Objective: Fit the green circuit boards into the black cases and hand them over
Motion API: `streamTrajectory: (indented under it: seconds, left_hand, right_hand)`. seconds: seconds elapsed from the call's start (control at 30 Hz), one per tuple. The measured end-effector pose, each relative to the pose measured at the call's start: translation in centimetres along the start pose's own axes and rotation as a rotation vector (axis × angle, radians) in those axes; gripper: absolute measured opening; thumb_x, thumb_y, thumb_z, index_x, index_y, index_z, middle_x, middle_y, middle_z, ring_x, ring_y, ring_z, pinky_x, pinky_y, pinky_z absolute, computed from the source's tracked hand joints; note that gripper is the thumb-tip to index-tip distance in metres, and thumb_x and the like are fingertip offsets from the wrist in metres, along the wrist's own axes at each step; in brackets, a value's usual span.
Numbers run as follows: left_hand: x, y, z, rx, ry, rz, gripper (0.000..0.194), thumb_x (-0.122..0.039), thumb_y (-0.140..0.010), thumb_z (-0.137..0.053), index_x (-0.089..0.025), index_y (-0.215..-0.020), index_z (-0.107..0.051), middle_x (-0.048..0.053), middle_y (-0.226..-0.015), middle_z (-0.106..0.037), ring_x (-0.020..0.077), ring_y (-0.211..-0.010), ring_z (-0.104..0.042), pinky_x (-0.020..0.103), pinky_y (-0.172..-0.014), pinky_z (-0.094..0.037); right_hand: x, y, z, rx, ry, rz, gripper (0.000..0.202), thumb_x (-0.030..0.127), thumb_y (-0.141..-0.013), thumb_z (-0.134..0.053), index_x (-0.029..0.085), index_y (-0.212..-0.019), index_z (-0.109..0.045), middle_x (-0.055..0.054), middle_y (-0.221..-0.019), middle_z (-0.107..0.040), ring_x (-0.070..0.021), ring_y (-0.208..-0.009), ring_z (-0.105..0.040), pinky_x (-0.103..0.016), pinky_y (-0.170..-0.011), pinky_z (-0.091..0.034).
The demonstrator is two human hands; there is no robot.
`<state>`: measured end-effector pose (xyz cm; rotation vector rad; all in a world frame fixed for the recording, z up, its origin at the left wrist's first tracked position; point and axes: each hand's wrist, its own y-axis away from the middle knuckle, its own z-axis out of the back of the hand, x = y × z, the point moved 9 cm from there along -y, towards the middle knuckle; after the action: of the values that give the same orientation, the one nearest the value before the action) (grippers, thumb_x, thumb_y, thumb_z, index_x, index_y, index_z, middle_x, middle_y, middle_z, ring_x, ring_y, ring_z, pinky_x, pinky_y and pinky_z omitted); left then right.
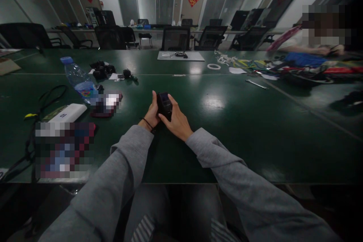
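Note:
A small black box-shaped device point(165, 102) with a dark screen is held between my hands, just above or resting on the green table point(227, 147); I cannot tell which. My left hand point(151, 114) grips its left side, thumb pointing up, with a dark band round the wrist. From the right, the fingers of my right hand point(178, 121) wrap over its edge, and the thumb lies across its lower end. Both hands are closed on the device and partly cover it.
On the left are a water bottle point(77, 77), a white block point(69, 115), blurred-out red-edged items and a black strap point(30, 136). Black parts point(103, 70) lie behind. To the right are a wrench point(256, 84), a white ring point(213, 67), cables and a seated person.

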<state>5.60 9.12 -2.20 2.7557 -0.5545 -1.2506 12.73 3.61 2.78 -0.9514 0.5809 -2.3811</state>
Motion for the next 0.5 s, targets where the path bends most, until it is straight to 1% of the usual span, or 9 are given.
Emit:
streamTrajectory:
  seconds: [0.13,0.2,0.27,0.4,0.5]
  left_hand:
    - [-0.3,0.1,0.3,-0.07,0.007,-0.057,0.073,-0.07,-0.089,-0.035,-0.01,-0.113,-0.067,0.013,-0.086,-0.073,0.0208,-0.088,-0.069,0.031,-0.084,-0.052]
    - [-0.2,0.0,0.4,-0.074,0.015,-0.058,0.074,-0.071,-0.088,-0.034,-0.01,-0.114,-0.068,0.013,-0.087,-0.073,0.0218,-0.091,-0.069,0.032,-0.086,-0.052]
    - [-0.2,0.0,0.4,-0.068,0.031,-0.061,0.079,-0.075,-0.086,-0.032,-0.011,-0.114,-0.068,0.014,-0.09,-0.073,0.0234,-0.094,-0.069,0.034,-0.087,-0.052]
    - [-0.4,-0.2,0.5,-0.015,0.087,-0.062,0.086,-0.079,-0.084,-0.022,-0.014,-0.115,-0.068,0.014,-0.096,-0.073,0.0259,-0.101,-0.067,0.038,-0.09,-0.052]
    - [-1.0,-0.3,1.2,-0.026,0.151,-0.083,0.079,-0.075,-0.087,-0.024,-0.015,-0.116,-0.067,0.013,-0.1,-0.073,0.0255,-0.103,-0.067,0.038,-0.091,-0.052]
  right_hand:
    - [-0.5,-0.1,-0.6,0.059,0.044,-0.055,0.066,0.039,-0.093,-0.052,0.024,-0.151,-0.023,-0.013,-0.133,-0.045,-0.0297,-0.114,-0.056,-0.048,-0.091,-0.056]
    - [-0.7,-0.1,-0.6,0.066,0.048,-0.072,0.065,0.037,-0.093,-0.051,0.025,-0.151,-0.024,-0.013,-0.132,-0.045,-0.0292,-0.111,-0.057,-0.049,-0.089,-0.057]
    - [-0.5,-0.1,-0.5,0.055,0.038,-0.065,0.067,0.037,-0.094,-0.049,0.026,-0.153,-0.02,-0.013,-0.133,-0.045,-0.029,-0.11,-0.057,-0.049,-0.09,-0.057]
    - [0.4,-0.2,0.5,-0.025,0.006,-0.004,0.069,0.04,-0.096,-0.045,0.023,-0.154,-0.013,-0.014,-0.14,-0.041,-0.0295,-0.12,-0.052,-0.049,-0.096,-0.054]
    - [0.7,-0.6,2.4,-0.147,0.014,0.055,0.071,0.045,-0.097,-0.043,0.02,-0.153,-0.009,-0.015,-0.148,-0.033,-0.0292,-0.13,-0.045,-0.049,-0.103,-0.05]
